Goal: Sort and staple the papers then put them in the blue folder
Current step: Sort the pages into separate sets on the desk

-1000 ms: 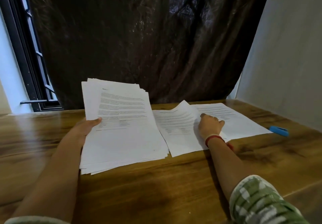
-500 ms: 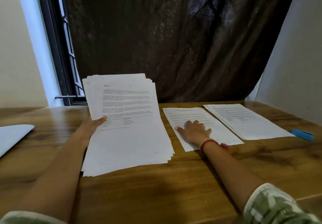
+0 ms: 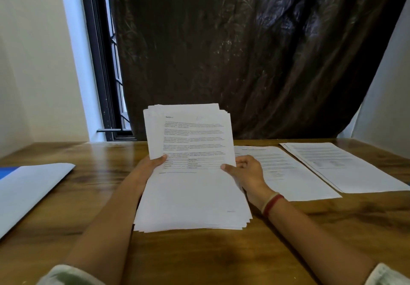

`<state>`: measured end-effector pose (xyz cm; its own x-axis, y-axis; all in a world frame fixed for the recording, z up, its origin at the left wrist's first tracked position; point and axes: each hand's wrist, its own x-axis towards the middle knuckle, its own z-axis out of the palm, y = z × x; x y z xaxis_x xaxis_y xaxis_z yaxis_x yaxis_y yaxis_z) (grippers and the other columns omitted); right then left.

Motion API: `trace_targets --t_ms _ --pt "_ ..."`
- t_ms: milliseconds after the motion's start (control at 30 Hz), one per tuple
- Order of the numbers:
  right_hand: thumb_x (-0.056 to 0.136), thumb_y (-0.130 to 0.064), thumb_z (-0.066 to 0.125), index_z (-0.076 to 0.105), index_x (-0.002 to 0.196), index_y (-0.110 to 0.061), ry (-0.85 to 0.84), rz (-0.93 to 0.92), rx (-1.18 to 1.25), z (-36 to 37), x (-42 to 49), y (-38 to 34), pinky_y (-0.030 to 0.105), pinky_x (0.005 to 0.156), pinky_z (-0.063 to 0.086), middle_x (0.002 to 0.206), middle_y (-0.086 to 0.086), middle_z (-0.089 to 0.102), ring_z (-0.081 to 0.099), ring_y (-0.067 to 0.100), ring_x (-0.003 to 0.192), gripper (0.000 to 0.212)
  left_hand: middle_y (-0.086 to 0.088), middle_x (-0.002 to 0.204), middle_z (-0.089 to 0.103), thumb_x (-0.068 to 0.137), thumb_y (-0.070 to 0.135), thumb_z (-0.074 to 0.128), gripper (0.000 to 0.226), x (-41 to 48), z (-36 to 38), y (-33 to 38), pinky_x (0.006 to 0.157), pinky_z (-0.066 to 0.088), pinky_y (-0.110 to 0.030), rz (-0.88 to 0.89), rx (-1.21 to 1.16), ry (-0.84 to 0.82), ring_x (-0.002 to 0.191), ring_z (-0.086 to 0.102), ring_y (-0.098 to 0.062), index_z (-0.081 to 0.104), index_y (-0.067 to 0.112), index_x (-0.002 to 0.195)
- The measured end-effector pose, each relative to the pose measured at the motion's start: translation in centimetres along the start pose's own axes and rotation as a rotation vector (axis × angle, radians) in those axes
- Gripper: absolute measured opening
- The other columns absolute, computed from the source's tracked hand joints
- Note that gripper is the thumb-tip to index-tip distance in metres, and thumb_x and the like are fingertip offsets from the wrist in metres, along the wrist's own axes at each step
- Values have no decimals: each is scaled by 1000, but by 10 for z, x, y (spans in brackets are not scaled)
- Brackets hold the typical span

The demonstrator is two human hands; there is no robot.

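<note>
A person at a wooden table [image 3: 199, 258] holds a stack of papers [image 3: 190, 196] in both hands. Its long axis runs from 6 to 12 o'clock, with the near edge resting on the wood and the far end tipped up toward the camera. The left hand [image 3: 153, 165] grips the stack's 9 o'clock edge with the thumb laid on the top page. The right hand [image 3: 246, 169], a red bracelet [image 3: 271, 205] at its wrist, pinches the 3 o'clock edge, thumb on top and fingers curled behind.

At 3 o'clock from the stack, 2 printed sheets lie flat side by side: the nearer sheet [image 3: 288, 174] just beside the right hand, the farther sheet [image 3: 346, 167] beyond it. The folder [image 3: 33, 187] (pale, with a sliver of blue at its far-left corner) lies well apart at 9 o'clock.

Sorting appears to be the step in hand, with most pages unsorted. The next page would likely go toward 3 o'clock, so the right hand is the nearer one to carry it. No stapler shows in this view.
</note>
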<state>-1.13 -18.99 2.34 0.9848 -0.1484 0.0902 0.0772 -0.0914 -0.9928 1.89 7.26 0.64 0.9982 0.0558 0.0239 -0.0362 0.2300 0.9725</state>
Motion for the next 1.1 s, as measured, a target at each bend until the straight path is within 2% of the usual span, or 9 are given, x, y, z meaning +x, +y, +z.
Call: trace_targets --t_ms 167,233,333,467,633,700,900,1033,1100 --pt "88 -21 71 57 76 -12 61 25 -16 -5 6 3 38 79 59 90 5 71 70 24 79 20 -13 120 67 91 11 62 37 3 -2 -3 100 46 -51 -10 32 2 110 63 -33 58 13 128" --pt "93 -22 63 61 79 -15 36 12 -81 -13 8 -1 36 79 58 93 2 70 68 22 82 16 -12 118 68 91 13 62 36 5 -3 -3 94 50 -49 -5 48 6 107 65 -32 58 14 127" --pt "98 -21 52 65 104 -19 98 -113 -475 -45 24 -8 35 88 53 110 -1 66 64 24 100 14 -11 116 68 93 11 59 33 8 -2 -4 86 53 -43 12 41 31 104 65 -31 58 13 126" --pt "96 -15 48 56 121 -6 289 -46 -942 -108 46 -10 39 92 46 121 17 60 58 35 110 28 -12 123 65 93 11 59 36 14 3 -10 99 46 -51 2 57 -7 111 62 -34 56 13 129" --pt "99 -23 48 39 138 -9 468 126 -1058 -143 59 12 50 109 30 135 19 51 49 37 124 43 -10 122 65 94 10 57 35 14 4 -8 95 49 -47 3 56 -22 110 62 -31 56 15 128" --pt "98 -23 49 38 139 -9 492 106 -1129 -146 64 18 52 110 29 136 18 51 48 37 126 45 -8 118 66 96 10 54 30 11 2 -6 87 50 -41 -1 25 -24 108 62 -28 57 17 124" --pt "95 -32 54 23 149 -11 481 65 -1271 -143 76 32 53 113 26 148 16 41 41 36 134 65 -11 127 61 97 12 52 39 9 -15 -2 95 44 -43 -21 -16 0 116 57 -31 51 14 135" --pt "97 -38 50 26 149 -13 540 -109 -1312 -137 74 26 55 116 16 153 16 32 32 36 140 62 -11 126 62 96 12 53 38 9 -9 -2 92 47 -43 -22 -12 -9 112 60 -30 53 14 134" --pt "98 -34 50 39 142 -13 534 -301 -1136 -124 69 17 49 115 23 148 16 39 38 35 136 50 -11 123 64 96 11 53 36 6 -5 -1 87 50 -43 -29 -16 -14 109 62 -30 54 15 132"
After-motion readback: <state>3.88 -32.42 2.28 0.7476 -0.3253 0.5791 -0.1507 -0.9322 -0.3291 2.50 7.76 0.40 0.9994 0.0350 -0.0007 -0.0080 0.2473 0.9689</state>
